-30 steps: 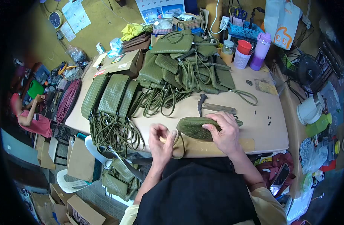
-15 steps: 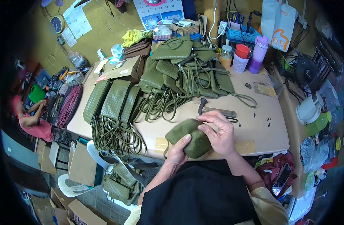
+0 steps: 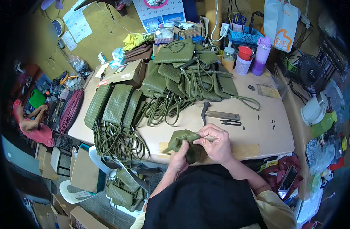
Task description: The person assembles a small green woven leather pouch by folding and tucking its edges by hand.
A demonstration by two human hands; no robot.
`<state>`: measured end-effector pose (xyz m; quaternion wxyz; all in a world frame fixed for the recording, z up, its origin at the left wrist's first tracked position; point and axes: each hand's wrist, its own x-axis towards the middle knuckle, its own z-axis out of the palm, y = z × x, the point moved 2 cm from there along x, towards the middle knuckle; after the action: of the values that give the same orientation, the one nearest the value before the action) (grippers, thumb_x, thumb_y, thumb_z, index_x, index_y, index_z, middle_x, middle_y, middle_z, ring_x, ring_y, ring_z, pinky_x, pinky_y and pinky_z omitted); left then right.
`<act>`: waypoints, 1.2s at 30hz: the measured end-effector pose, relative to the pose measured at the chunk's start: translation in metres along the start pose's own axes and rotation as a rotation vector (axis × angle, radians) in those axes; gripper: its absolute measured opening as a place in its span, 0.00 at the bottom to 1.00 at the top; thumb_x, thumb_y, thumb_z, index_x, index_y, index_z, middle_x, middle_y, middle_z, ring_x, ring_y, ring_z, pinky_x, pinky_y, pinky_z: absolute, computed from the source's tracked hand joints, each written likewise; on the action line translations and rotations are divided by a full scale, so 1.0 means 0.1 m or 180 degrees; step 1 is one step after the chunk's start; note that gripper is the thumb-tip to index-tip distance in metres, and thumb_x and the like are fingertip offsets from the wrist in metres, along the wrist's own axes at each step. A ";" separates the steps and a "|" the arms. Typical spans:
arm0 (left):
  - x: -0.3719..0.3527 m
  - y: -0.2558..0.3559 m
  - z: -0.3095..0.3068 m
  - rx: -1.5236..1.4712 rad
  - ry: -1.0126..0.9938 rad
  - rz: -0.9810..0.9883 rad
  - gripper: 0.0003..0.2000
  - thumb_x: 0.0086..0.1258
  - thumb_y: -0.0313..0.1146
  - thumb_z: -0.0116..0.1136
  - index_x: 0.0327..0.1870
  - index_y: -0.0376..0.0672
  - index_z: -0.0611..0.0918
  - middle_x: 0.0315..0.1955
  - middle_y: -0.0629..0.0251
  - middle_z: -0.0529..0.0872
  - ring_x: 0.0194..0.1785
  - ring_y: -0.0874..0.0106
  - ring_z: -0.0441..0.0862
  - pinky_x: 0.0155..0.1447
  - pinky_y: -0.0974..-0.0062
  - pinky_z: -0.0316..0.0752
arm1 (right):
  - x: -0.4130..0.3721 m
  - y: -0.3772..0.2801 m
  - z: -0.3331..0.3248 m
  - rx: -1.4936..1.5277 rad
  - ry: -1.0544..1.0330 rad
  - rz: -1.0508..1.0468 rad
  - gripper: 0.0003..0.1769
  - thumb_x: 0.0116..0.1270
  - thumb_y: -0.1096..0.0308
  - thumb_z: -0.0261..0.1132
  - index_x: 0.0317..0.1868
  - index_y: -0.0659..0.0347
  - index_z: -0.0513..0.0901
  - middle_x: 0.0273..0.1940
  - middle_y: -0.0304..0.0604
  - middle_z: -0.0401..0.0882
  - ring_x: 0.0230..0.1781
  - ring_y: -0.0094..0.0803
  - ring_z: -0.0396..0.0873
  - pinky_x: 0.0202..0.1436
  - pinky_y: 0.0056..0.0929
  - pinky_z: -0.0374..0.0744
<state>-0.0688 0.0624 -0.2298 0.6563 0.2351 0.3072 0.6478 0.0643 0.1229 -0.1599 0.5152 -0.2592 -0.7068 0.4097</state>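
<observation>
Near the table's front edge I hold a small olive-green pouch, bunched and folded between both hands. My left hand grips its lower left side, thumb pressed on top. The fingers of my right hand pinch the pouch's right edge. Just beyond my hands lie a hammer with a dark head and wooden handle, and small black thread snips. Behind them is a heap of green woven pouches with wrist straps. Stacked green pouches with dangling straps lie to the left.
A cardboard box stands at the table's back left. At the back right are a purple bottle, a cup and a jar. More green pouches lie on a white chair below left. Another person is at far left.
The pouch has been folded and bunched smaller, shifting slightly left. My right hand has moved slightly down and left, to the pouch's edge. The snips now show more fully.
</observation>
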 end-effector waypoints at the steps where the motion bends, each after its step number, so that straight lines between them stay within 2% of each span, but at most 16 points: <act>1: -0.01 0.01 0.02 -0.0012 0.0006 0.0001 0.26 0.72 0.46 0.55 0.63 0.39 0.69 0.55 0.60 0.77 0.59 0.66 0.76 0.64 0.64 0.71 | -0.02 0.00 0.00 0.0039 0.0034 -0.0038 0.07 0.57 0.79 0.70 0.30 0.69 0.78 0.28 0.40 0.78 0.30 0.20 0.75 0.34 0.22 0.75; 3: -0.03 0.03 0.08 -0.0646 -0.0436 -0.0073 0.27 0.71 0.49 0.54 0.64 0.40 0.69 0.56 0.58 0.76 0.59 0.66 0.76 0.64 0.64 0.72 | -0.02 0.04 -0.01 0.0274 -0.0019 0.0248 0.07 0.61 0.75 0.68 0.30 0.68 0.78 0.28 0.38 0.77 0.29 0.18 0.74 0.34 0.20 0.73; 9: -0.12 -0.04 -0.01 -0.0534 -0.0627 -0.0170 0.31 0.69 0.52 0.56 0.66 0.39 0.67 0.58 0.58 0.76 0.60 0.64 0.75 0.64 0.63 0.72 | -0.18 0.37 -0.03 0.1277 -0.0358 0.1198 0.19 0.75 0.56 0.56 0.33 0.63 0.79 0.29 0.30 0.78 0.30 0.15 0.72 0.36 0.19 0.72; 11: -0.15 -0.09 -0.05 -0.0462 -0.0478 -0.0535 0.31 0.70 0.51 0.55 0.66 0.39 0.66 0.58 0.56 0.76 0.61 0.62 0.75 0.65 0.61 0.71 | -0.19 0.44 0.01 0.2521 -0.0342 0.2417 0.17 0.74 0.59 0.56 0.31 0.63 0.78 0.29 0.31 0.77 0.31 0.17 0.72 0.36 0.20 0.72; 12: -0.15 -0.13 -0.11 -0.0466 -0.0469 -0.0558 0.31 0.70 0.51 0.55 0.66 0.39 0.66 0.58 0.56 0.76 0.61 0.62 0.75 0.65 0.61 0.71 | -0.21 0.66 -0.05 0.2015 -0.0353 0.2253 0.17 0.75 0.60 0.55 0.33 0.64 0.78 0.28 0.32 0.78 0.30 0.19 0.74 0.35 0.23 0.73; 13: -0.10 -0.18 -0.20 -0.0764 -0.0314 -0.0683 0.29 0.71 0.49 0.53 0.66 0.38 0.66 0.59 0.55 0.76 0.62 0.61 0.75 0.65 0.59 0.70 | -0.21 0.93 -0.28 -0.0158 -0.0594 0.1371 0.13 0.72 0.62 0.58 0.38 0.64 0.80 0.30 0.37 0.80 0.33 0.29 0.78 0.39 0.27 0.74; 14: -0.06 -0.23 -0.27 -0.1059 -0.0160 -0.0801 0.28 0.72 0.48 0.52 0.66 0.38 0.67 0.60 0.54 0.75 0.62 0.59 0.74 0.66 0.57 0.70 | -0.16 0.94 -0.46 -0.1789 -0.0451 0.0553 0.10 0.66 0.64 0.63 0.43 0.60 0.82 0.38 0.42 0.79 0.43 0.39 0.76 0.49 0.34 0.72; 16: -0.07 -0.24 -0.35 -0.1403 -0.0186 -0.0803 0.27 0.74 0.48 0.49 0.66 0.38 0.67 0.60 0.53 0.74 0.63 0.58 0.74 0.66 0.55 0.69 | -0.17 1.11 -0.68 -0.3190 0.0299 0.0246 0.08 0.60 0.64 0.66 0.39 0.55 0.84 0.46 0.43 0.77 0.53 0.44 0.71 0.56 0.43 0.67; 21: 0.11 -0.35 -0.40 -0.2128 -0.0723 -0.0846 0.26 0.76 0.48 0.44 0.67 0.37 0.66 0.62 0.51 0.73 0.65 0.56 0.72 0.67 0.54 0.68 | 0.02 1.54 -0.86 -0.3096 0.0093 0.0411 0.07 0.58 0.63 0.68 0.37 0.51 0.86 0.53 0.44 0.74 0.60 0.45 0.66 0.62 0.46 0.61; 24: 0.09 -0.24 -0.26 -0.1545 -0.0725 -0.0738 0.27 0.76 0.48 0.44 0.67 0.38 0.66 0.62 0.53 0.73 0.65 0.57 0.71 0.68 0.54 0.66 | 0.24 1.33 -0.79 -0.3606 0.0338 -0.0121 0.09 0.60 0.63 0.68 0.40 0.54 0.86 0.50 0.45 0.78 0.56 0.37 0.72 0.63 0.39 0.65; 26: 0.07 -0.19 -0.20 -0.1190 -0.0679 -0.0661 0.27 0.76 0.49 0.45 0.68 0.38 0.65 0.63 0.53 0.72 0.66 0.58 0.70 0.69 0.55 0.65 | 0.31 1.20 -0.68 0.0260 0.0018 0.1438 0.09 0.62 0.66 0.68 0.41 0.59 0.86 0.40 0.45 0.83 0.44 0.27 0.78 0.56 0.28 0.73; 27: 0.06 -0.19 -0.18 -0.0848 -0.0615 -0.0617 0.28 0.75 0.49 0.45 0.68 0.39 0.65 0.63 0.54 0.72 0.67 0.59 0.69 0.70 0.56 0.64 | 0.28 0.99 -0.57 0.0265 0.0007 0.1444 0.09 0.62 0.66 0.68 0.41 0.59 0.86 0.40 0.45 0.83 0.44 0.27 0.78 0.56 0.28 0.73; 29: 0.05 -0.22 -0.16 -0.0880 -0.0533 -0.0703 0.28 0.75 0.49 0.46 0.68 0.39 0.65 0.64 0.55 0.71 0.67 0.60 0.69 0.71 0.56 0.63 | 0.18 0.58 -0.29 0.0254 -0.0774 0.1116 0.07 0.63 0.70 0.67 0.39 0.63 0.85 0.32 0.40 0.85 0.32 0.20 0.77 0.41 0.21 0.76; 30: 0.06 -0.23 -0.16 -0.0899 -0.0483 -0.0786 0.28 0.75 0.49 0.47 0.69 0.39 0.64 0.65 0.56 0.70 0.68 0.60 0.68 0.71 0.57 0.62 | 0.18 0.62 -0.25 0.0260 -0.0770 0.1112 0.07 0.63 0.70 0.67 0.39 0.63 0.85 0.32 0.40 0.85 0.32 0.20 0.77 0.41 0.21 0.76; 35: -0.07 0.14 -0.11 0.0072 -0.1174 -0.0715 0.31 0.71 0.48 0.56 0.69 0.39 0.65 0.63 0.57 0.73 0.66 0.65 0.70 0.68 0.64 0.64 | 0.21 0.59 -0.48 -0.0679 0.0278 0.0807 0.03 0.61 0.73 0.66 0.32 0.65 0.82 0.26 0.42 0.81 0.26 0.27 0.77 0.32 0.27 0.74; 36: -0.12 0.32 -0.14 0.1287 -0.0676 -0.0865 0.29 0.70 0.46 0.59 0.66 0.38 0.69 0.58 0.59 0.76 0.62 0.67 0.72 0.64 0.67 0.67 | 0.23 0.47 -0.50 -0.0970 0.0307 0.0515 0.04 0.61 0.73 0.65 0.31 0.64 0.80 0.25 0.46 0.79 0.25 0.36 0.78 0.32 0.30 0.75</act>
<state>-0.1008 0.0506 -0.2161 0.7055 0.3848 0.3885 0.4509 0.1012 0.1811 -0.1812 0.4687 -0.4097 -0.7119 0.3251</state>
